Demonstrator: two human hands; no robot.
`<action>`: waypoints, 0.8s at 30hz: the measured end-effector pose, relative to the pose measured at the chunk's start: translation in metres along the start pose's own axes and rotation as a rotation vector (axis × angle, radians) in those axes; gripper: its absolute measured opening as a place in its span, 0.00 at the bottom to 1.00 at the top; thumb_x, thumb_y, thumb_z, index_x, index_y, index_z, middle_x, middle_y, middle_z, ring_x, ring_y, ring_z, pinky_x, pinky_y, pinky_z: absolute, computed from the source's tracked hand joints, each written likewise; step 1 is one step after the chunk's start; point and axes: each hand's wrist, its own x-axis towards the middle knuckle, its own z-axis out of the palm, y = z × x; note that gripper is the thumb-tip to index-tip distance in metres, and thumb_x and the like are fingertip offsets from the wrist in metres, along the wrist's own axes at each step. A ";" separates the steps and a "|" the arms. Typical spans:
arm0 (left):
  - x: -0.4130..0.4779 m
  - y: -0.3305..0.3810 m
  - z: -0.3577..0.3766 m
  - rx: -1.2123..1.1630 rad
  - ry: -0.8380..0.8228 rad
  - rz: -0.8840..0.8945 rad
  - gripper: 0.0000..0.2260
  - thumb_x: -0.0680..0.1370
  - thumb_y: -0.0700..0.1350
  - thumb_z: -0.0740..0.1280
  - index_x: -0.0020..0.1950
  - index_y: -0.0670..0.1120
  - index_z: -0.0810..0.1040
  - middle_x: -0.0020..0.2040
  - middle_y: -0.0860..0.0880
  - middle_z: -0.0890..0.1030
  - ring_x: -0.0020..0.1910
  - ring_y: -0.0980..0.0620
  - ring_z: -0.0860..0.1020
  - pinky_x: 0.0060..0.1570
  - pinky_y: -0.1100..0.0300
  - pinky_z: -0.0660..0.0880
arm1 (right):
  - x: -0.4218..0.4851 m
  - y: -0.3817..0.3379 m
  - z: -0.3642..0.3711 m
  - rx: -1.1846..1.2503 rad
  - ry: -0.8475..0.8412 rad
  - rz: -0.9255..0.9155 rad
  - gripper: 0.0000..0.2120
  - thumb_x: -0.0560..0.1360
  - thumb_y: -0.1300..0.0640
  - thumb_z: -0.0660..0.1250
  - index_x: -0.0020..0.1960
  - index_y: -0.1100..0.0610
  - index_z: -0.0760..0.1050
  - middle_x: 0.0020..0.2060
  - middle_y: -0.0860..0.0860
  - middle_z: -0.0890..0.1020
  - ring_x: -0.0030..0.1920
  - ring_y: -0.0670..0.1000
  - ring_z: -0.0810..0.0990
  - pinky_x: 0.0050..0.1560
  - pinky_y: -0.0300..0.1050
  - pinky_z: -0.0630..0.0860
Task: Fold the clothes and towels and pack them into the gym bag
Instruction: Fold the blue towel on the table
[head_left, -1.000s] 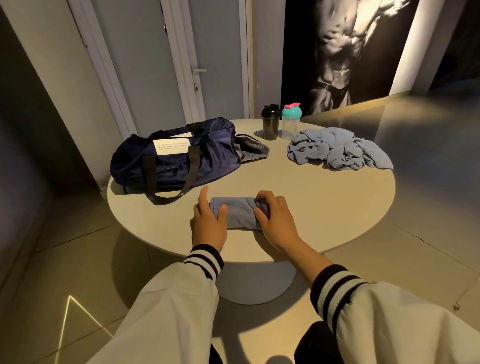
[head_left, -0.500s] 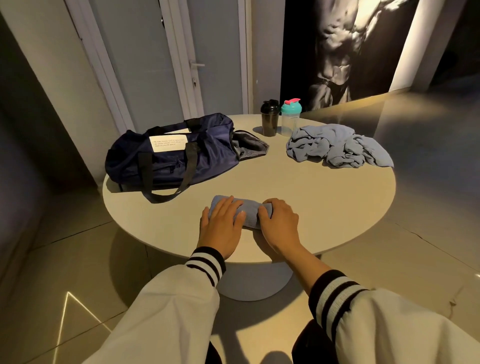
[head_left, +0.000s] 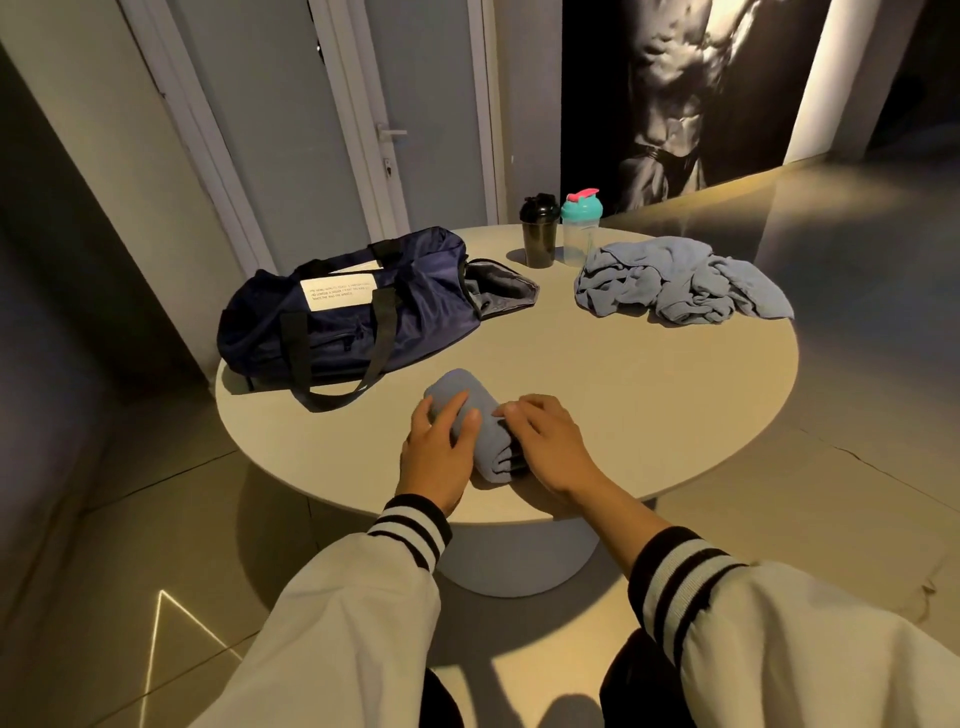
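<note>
Rolled towel (head_left: 491, 447) near the front edge of the tabletop (head_left: 649, 415), my left hand (head_left: 439, 457) and right hand (head_left: 548, 449) both curled over it, close together. I judge it light, soft and ready to unroll. Best gripped around its middle, layers squeezed.

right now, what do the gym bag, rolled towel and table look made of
The gym bag: probably nylon or polyester weave, navy with a slight sheen and soft creases; black webbing straps. The rolled towel: soft matte grey-blue cloth, perhaps microfibre or cotton; the pile is too fine to tell. The table: smooth, matte beige top, hard-looking; stone, composite or painted wood, cannot tell which.
</note>
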 end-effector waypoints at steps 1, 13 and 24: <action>-0.001 0.002 0.000 -0.004 -0.025 0.032 0.27 0.75 0.73 0.51 0.72 0.67 0.65 0.79 0.58 0.55 0.75 0.44 0.64 0.71 0.42 0.68 | 0.001 0.000 -0.001 0.021 -0.024 0.033 0.18 0.84 0.42 0.50 0.61 0.43 0.77 0.61 0.49 0.77 0.60 0.52 0.76 0.64 0.50 0.70; -0.016 0.025 -0.014 -0.343 -0.080 0.081 0.15 0.83 0.44 0.62 0.69 0.58 0.74 0.78 0.54 0.60 0.72 0.50 0.66 0.58 0.67 0.72 | -0.001 -0.022 0.013 0.186 -0.149 0.121 0.18 0.84 0.51 0.52 0.70 0.36 0.63 0.71 0.49 0.73 0.69 0.55 0.73 0.74 0.63 0.60; 0.039 0.038 -0.022 -0.628 -0.076 -0.014 0.16 0.83 0.45 0.63 0.65 0.65 0.74 0.74 0.48 0.69 0.69 0.47 0.72 0.65 0.49 0.76 | 0.048 -0.046 0.022 0.585 0.018 0.118 0.14 0.85 0.56 0.53 0.67 0.46 0.70 0.65 0.47 0.75 0.63 0.47 0.76 0.62 0.45 0.76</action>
